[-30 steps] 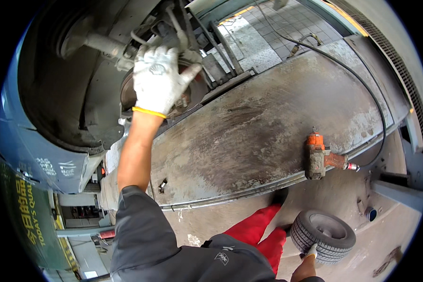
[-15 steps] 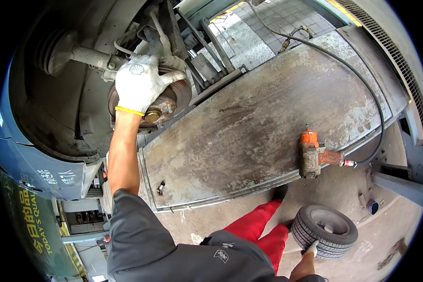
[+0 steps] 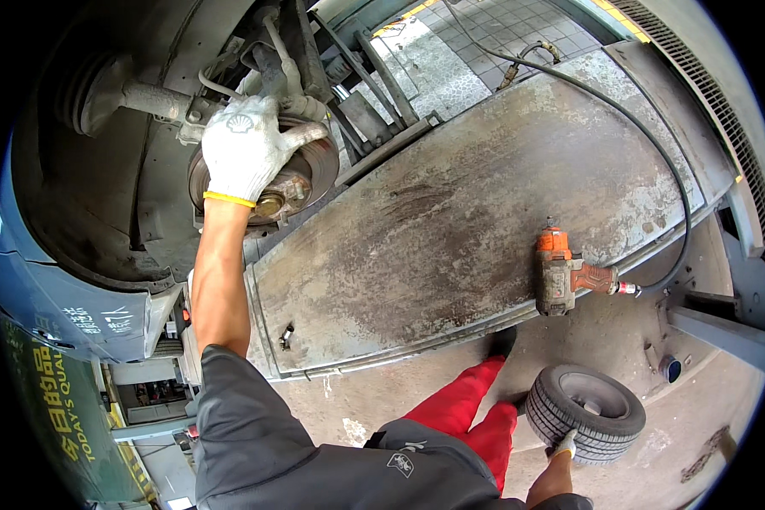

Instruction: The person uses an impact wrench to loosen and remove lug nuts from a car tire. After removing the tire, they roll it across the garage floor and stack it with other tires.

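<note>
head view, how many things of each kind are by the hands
gloved hands: 2, left hand on the brake disc, right hand on the tyre
brake disc: 1
tyre: 1
impact wrench: 1, lying on the metal ramp
air hose: 1
total: 6

Left hand (image 3: 245,149) clad in a white knitted cloth glove, laid on a rusted, matt metal brake disc (image 3: 302,174). Worn, stained steel ramp plate (image 3: 450,229), rough and dull. Impact wrench (image 3: 563,274) cased in scuffed orange plastic and grey metal. Black matt rubber tyre (image 3: 585,412), near right.
</note>
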Demonstrator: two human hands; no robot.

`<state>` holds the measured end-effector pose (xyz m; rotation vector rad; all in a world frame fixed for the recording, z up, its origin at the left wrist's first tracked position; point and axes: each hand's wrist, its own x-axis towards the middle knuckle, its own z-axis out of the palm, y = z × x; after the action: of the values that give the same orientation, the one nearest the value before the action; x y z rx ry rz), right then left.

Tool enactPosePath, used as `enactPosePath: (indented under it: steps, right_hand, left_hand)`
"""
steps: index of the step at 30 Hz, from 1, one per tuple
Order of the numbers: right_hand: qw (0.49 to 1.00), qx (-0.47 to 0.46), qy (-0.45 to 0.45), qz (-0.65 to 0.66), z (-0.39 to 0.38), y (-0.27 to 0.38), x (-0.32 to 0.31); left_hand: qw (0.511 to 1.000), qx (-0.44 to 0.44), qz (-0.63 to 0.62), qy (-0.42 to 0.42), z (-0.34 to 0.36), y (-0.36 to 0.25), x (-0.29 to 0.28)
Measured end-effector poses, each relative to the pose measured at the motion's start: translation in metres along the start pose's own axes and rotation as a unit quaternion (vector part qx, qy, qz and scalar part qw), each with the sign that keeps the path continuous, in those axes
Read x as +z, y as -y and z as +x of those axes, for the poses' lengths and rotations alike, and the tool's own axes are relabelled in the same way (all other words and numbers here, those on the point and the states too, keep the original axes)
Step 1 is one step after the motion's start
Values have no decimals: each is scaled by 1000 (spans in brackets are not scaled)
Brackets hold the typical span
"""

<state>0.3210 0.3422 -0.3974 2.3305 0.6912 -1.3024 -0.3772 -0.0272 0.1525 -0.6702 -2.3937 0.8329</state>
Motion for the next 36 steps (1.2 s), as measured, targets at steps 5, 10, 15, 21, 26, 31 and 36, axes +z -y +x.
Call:
enactPosePath:
  steps: [5,10,15,21,26,31,36]
  right_hand:
    - [997,-38,54,26,45,-16,9]
    - [951,-141,-12,-276,-50,34,26]
    - [978,-89,-139,-131,10,-43,8]
    - [980,-78,-175,54,-19,-57,12]
    - [972,-87,-185,118,-29,-31,-4]
    - [976,-108,-121,147,-29,20,-88]
    - [942,-261,0,211,19,4,-169]
  left_hand:
    - [1000,26,4,-5,22,5,-15]
    - [974,-88,-82,191,11,0,-33]
    - [941,140,-264,-159,-2,-89,-55]
    - [706,328,-626,46,-156,-380,-133]
    - [654,510,-454,326,-268,-549,-113]
    - [671,492,-354,428,-336,-671,-129]
    - [708,437,-390,394,-349,-760,-178]
